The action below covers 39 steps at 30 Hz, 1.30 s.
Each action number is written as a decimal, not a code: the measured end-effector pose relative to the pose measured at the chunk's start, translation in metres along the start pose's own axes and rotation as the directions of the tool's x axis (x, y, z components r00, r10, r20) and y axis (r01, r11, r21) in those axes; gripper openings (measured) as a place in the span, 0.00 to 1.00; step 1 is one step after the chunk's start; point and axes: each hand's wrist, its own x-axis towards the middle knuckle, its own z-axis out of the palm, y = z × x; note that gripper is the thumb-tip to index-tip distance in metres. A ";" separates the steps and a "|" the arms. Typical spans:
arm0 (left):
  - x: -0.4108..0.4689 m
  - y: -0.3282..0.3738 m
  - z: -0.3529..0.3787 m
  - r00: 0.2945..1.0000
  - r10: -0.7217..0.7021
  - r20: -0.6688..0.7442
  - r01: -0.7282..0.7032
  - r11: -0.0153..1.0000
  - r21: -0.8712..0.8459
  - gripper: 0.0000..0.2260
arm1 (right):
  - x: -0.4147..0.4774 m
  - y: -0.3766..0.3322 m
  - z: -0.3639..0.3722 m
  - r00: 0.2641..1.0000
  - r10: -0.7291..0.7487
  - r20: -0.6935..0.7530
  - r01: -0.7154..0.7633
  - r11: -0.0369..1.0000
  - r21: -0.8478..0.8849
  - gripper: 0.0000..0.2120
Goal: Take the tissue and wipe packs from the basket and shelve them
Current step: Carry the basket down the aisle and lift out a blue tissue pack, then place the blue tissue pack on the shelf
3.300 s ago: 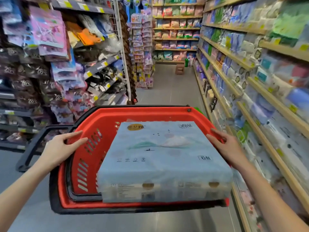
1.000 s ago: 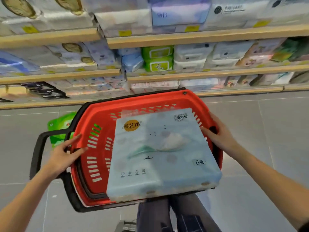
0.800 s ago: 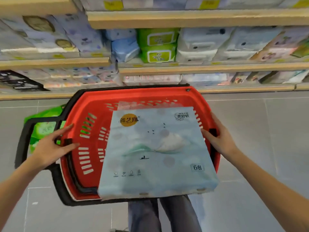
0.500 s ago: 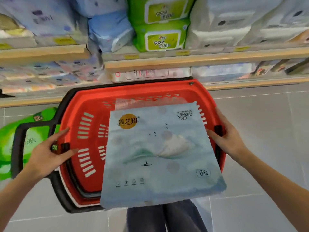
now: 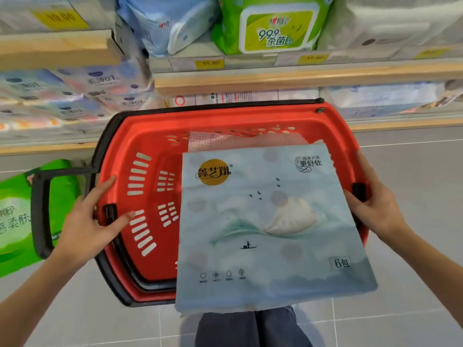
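A red basket (image 5: 130, 136) with a black rim and handle hangs low in front of the shelves. My left hand (image 5: 90, 221) grips its left rim, thumb inside. My right hand (image 5: 375, 204) grips the right rim. A large pale blue tissue pack (image 5: 270, 229) with a gold logo lies across the basket's right side and juts past its near edge. A pinkish pack (image 5: 240, 140) peeks out beneath it at the far side.
Wooden shelves (image 5: 250, 81) stand close ahead, holding a green wipe pack (image 5: 273, 26), a blue pack (image 5: 170, 23) and pale tissue packs (image 5: 75, 96). A green pack (image 5: 17, 216) lies on the floor at left. My legs (image 5: 253, 326) show below the basket on grey tiles.
I have turned from the aisle to face the shelves and come closer and lower. Both hands stay on the basket rims, and the blue pack has not shifted.
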 end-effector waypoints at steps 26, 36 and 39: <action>-0.096 0.111 0.051 0.911 0.138 0.388 -0.001 0.942 -0.334 0.46 | -0.084 -0.032 -0.011 0.846 -0.016 0.532 -0.173 0.937 0.304 0.47; -0.145 0.129 0.008 0.930 0.123 0.347 0.059 0.880 -0.472 0.46 | -0.122 -0.070 -0.046 0.873 -0.111 0.475 -0.074 0.933 0.353 0.48; -0.160 0.155 -0.025 0.948 0.159 0.276 -0.020 0.894 -0.448 0.46 | -0.138 -0.098 -0.076 0.899 -0.165 0.406 0.027 0.945 0.325 0.48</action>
